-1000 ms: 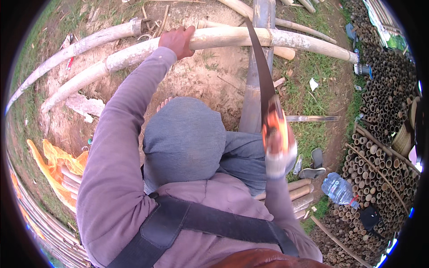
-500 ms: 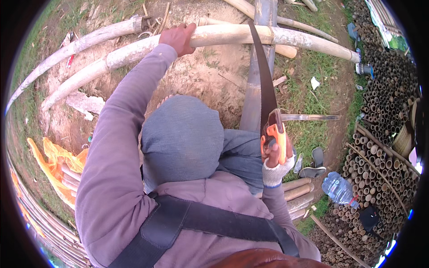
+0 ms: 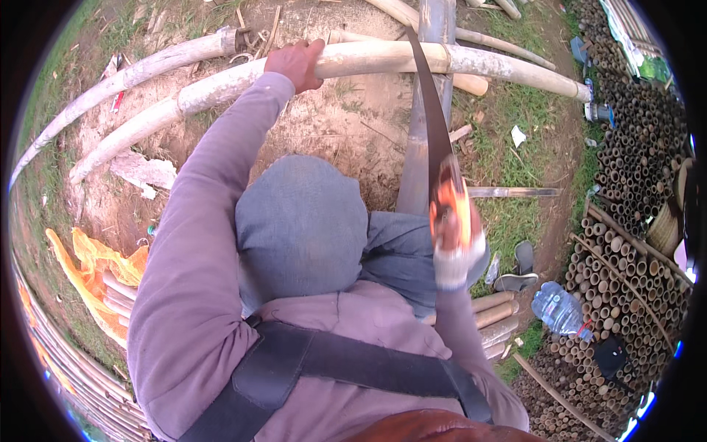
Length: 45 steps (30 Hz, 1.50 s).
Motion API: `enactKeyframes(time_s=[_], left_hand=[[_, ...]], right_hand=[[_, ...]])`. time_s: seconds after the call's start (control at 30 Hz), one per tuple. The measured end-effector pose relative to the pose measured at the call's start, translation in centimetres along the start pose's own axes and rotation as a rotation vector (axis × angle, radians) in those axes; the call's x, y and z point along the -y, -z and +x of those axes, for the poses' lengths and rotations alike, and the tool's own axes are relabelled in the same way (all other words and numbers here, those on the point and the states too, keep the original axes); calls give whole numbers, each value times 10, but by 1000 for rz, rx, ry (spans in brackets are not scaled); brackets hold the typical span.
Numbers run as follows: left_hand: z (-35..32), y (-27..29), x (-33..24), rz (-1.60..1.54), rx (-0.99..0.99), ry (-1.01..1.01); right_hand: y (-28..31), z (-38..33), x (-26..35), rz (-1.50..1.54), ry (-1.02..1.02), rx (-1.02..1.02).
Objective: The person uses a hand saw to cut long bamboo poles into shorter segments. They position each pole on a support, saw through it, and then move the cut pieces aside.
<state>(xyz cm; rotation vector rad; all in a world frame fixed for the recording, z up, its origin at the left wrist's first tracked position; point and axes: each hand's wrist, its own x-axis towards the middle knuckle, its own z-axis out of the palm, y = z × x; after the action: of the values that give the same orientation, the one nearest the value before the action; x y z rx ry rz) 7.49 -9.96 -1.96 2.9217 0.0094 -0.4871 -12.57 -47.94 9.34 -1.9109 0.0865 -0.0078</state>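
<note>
A long pale bamboo pole [image 3: 368,59] runs across the far side of the view and rests over a darker upright-lying bamboo piece [image 3: 413,173]. My left hand [image 3: 296,63], bare, is wrapped over the pole left of its middle. In a white knitted glove with bare fingers, my right hand [image 3: 458,243] grips the orange handle of a handsaw [image 3: 434,121]. The blade reaches away from me and lies against the pole, right of my left hand, its tip past the pole's far side. The handle and gloved hand are blurred by motion.
Another bamboo pole [image 3: 147,65] curves at the far left. Stacked bamboo ends [image 3: 633,162] fill the right side, with a large clear plastic bottle [image 3: 560,309] beside them. Grey sandals [image 3: 520,271] lie on the grass. Orange netting [image 3: 107,261] is at left.
My right hand has pushed the handsaw a little away from me, so its tip reaches farther past the pole. My left hand still holds the pole in nearly the same place.
</note>
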Motion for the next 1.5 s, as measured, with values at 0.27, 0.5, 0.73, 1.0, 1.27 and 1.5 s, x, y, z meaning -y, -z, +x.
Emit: enactKeyframes(time_s=[0.27,0.5,0.73,1.0,1.27,1.5], left_hand=[[6,-6,-9,-22,-24,-53],[6,4,0,-22,93,9],[4,-4,1,12,14,-22],[2,10,-4,-34,50,-20],[1,-2,0,3,-21,-33],[4,6,-7,-7,-1,-53]], right_hand=[[-75,146,-5,-204,253,-146],[-28,47,-18,-61,144,-85],[-13,25,-15,34,196,29],[-61,127,-15,-255,384,-133],[2,-7,-17,42,120,-7],[-74,157,-20,-232,259,-121]])
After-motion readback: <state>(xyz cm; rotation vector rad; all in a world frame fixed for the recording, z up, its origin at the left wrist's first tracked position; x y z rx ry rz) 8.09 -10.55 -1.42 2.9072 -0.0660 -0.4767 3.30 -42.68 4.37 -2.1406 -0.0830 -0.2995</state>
